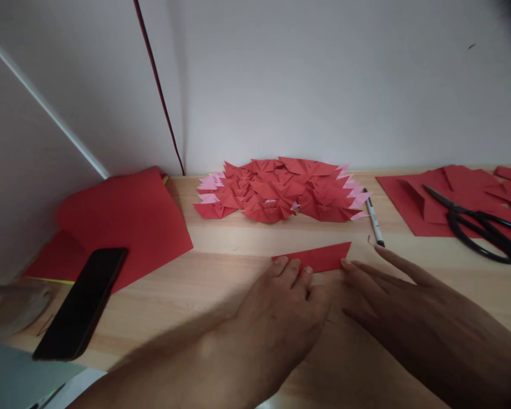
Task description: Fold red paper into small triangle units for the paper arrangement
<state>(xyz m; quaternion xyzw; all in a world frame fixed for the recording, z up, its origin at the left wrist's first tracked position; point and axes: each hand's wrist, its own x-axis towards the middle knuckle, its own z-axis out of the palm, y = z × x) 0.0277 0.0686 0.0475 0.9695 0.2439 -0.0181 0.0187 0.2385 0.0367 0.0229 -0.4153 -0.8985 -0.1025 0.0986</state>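
A small folded strip of red paper (326,257) lies flat on the light wooden table (170,307). My left hand (287,307) rests over its left part, fingertips pressing on the paper and fingers slightly apart. At the right end, a fingertip of my right hand (383,289) touches the paper's lower corner, with the other fingers spread on the table. Behind the strip sits a pile of folded red and pink paper pieces (276,190). A marker (375,218) lies just beyond my right hand.
Large red sheets (132,221) lie at the left, with a black phone (83,304) overlapping their edge. Black-handled scissors (485,224) rest on red paper (409,204) at the right. A pale wall (306,85) rises behind the table.
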